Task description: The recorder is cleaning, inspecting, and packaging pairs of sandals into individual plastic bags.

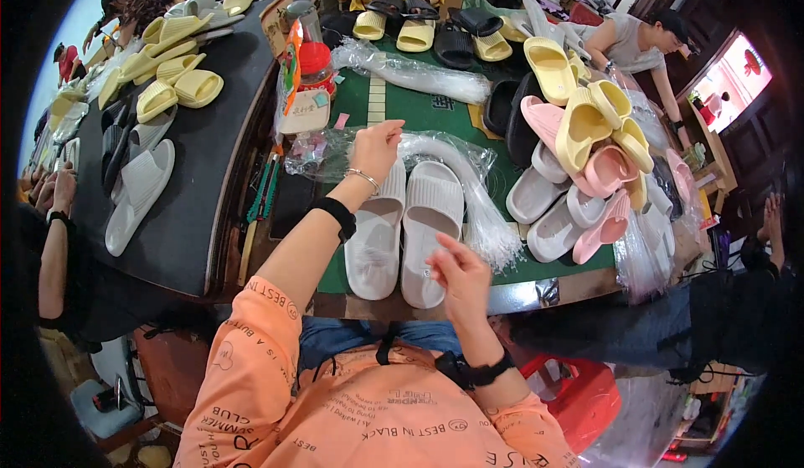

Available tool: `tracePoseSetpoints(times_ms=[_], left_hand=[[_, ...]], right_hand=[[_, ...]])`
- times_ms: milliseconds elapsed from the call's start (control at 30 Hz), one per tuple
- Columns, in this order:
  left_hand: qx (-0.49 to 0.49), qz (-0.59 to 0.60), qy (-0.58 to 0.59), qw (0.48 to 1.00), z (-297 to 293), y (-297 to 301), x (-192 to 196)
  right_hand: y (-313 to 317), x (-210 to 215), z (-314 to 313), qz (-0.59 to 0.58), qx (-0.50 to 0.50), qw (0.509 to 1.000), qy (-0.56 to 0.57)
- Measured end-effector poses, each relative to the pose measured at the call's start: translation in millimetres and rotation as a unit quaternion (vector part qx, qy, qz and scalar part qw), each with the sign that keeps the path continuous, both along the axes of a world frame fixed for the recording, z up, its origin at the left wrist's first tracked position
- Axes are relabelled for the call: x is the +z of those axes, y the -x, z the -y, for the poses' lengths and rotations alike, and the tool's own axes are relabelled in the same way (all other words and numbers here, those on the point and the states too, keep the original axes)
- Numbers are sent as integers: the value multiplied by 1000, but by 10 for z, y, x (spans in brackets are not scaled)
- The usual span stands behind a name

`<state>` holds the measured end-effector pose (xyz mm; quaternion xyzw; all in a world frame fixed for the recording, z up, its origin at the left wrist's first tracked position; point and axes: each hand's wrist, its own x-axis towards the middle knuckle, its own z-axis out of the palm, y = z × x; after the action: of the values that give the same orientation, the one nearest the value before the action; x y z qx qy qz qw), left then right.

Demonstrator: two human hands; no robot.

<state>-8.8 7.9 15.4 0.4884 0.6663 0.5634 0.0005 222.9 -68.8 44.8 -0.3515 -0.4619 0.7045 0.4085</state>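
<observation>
A crowded workroom surrounds a green tabletop heaped with slippers. Two pale grey slippers lie side by side at its near edge, toes toward the person. The left hand hovers above the far end of the left one, fingers pinched together on a clear plastic tie. The right hand is raised over the near edge, fingertips pressed together; what it pinches is too fine to make out. A bundle of clear ties fans out beside the pair. Toward the right edge sits a pile of yellow, pink and grey slippers, partly overlapping, too tangled to count. A red-lidded jar stands near the far left corner.
</observation>
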Motion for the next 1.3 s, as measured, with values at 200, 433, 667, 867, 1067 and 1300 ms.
tracePoseSetpoints(times_ms=[200, 433, 667, 867, 1067, 1300], left_hand=[[-15, -79, 60, 995, -60, -155, 61], [-40, -200, 156, 966, -132, -132, -7], [-139, 22, 130, 981, -308, -175, -183], [-207, 307, 113, 922, -345, -50, -359], [-232, 371, 159, 885, -223, -152, -370], [-250, 318, 225, 886, -240, -192, -387]], right_hand=[[71, -451, -126, 110, 86, 978, 154], [165, -535, -272, 141, 133, 967, 168], [551, -667, -631, 85, 72, 983, 149], [712, -800, -628, -52, -40, 977, 201], [783, -792, -657, -120, -37, 968, 217], [797, -910, -729, -151, -23, 965, 213]])
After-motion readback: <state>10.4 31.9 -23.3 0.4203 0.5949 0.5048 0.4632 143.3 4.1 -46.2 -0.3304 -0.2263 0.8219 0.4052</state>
